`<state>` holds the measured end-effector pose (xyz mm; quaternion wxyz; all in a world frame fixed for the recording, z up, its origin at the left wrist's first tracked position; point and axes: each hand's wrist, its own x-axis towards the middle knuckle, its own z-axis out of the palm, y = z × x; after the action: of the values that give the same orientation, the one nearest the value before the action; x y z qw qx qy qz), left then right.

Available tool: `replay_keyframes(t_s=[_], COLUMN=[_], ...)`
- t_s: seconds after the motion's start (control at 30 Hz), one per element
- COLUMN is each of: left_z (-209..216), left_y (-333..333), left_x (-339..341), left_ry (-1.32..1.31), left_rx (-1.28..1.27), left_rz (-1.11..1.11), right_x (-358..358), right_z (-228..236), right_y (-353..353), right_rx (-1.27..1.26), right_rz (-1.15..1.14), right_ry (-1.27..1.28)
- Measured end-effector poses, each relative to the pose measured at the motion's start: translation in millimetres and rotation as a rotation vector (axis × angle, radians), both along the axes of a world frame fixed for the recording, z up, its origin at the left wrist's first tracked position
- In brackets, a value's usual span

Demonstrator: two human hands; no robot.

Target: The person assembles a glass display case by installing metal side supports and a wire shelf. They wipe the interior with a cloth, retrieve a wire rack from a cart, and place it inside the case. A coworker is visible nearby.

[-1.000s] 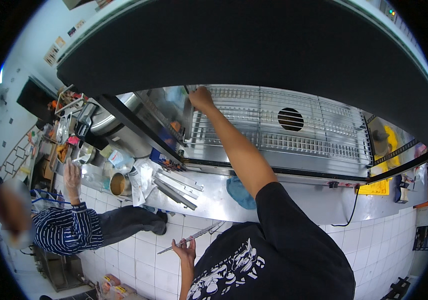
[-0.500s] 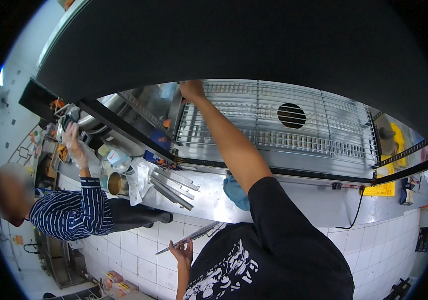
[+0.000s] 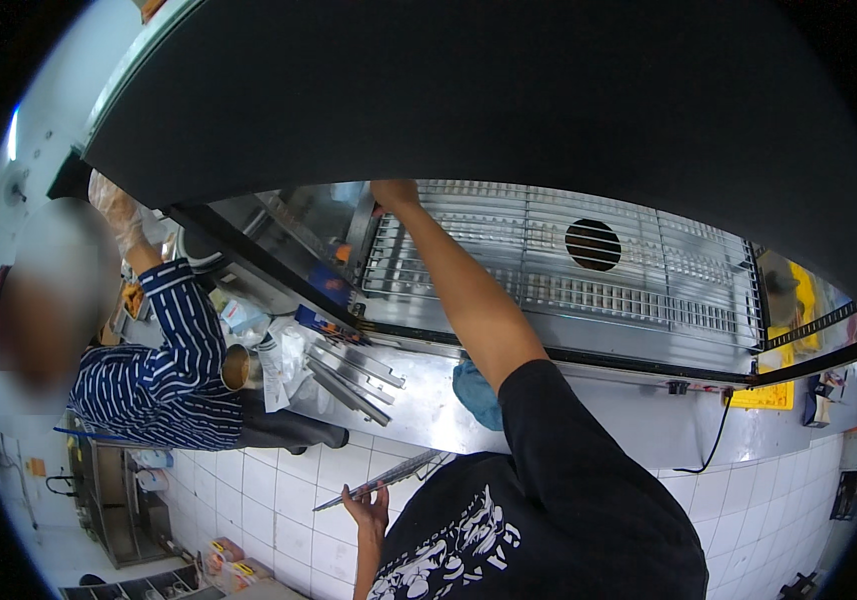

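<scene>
My right arm reaches into a black-framed display cabinet. At its left end my right hand [image 3: 395, 194] is closed at the top of an upright metal strip [image 3: 360, 240]; the cabinet top partly hides the fingers. Beside that hand, a wire shelf [image 3: 549, 285] lies across the cabinet, over a metal base with a round dark hole [image 3: 594, 245]. Down by my body, my left hand [image 3: 369, 508] grips a thin grey metal rack [image 3: 379, 482], seen nearly edge-on and tilted above the tiled floor.
Several loose metal strips [image 3: 354, 380] lie on the steel counter [image 3: 429, 385], near a crumpled blue cloth [image 3: 477, 393]. A metal pot [image 3: 237, 368] stands farther left. A co-worker in a striped shirt [image 3: 174, 385] is close by at left. A black cord [image 3: 717, 440] hangs at right.
The co-worker has come nearer and raised an arm toward the cabinet's left side. The view has shifted slightly. Both my hands keep their places.
</scene>
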<state>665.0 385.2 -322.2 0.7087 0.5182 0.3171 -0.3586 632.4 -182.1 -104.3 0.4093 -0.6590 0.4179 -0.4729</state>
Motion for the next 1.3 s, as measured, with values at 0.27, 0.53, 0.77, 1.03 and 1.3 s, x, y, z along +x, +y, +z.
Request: replay_keyframes(t_s=[0.27, 0.53, 0.77, 1.03, 1.3], left_z=[-1, 0, -2, -6, -7], left_y=[0, -5, 1, 0, 1], left_x=[1, 1, 3, 5, 7], left_ry=[0.003, -0.018, 0.023, 0.0, 0.012], left_rx=[-0.02, 0.007, -0.049, -0.021, -0.048], left_rz=[-0.025, -0.042, 0.013, -0.001, -0.03], right_x=[1, 5, 12, 8, -55], right_z=[5, 13, 7, -40, -41], right_y=[1, 8, 12, 4, 89], right_rx=[0.164, 0.132, 0.14, 0.277, 0.248], right_rz=[0.063, 0.003, 0.033, 0.035, -0.187], right_ry=[-0.113, -0.126, -0.181, 0.139, -0.16])
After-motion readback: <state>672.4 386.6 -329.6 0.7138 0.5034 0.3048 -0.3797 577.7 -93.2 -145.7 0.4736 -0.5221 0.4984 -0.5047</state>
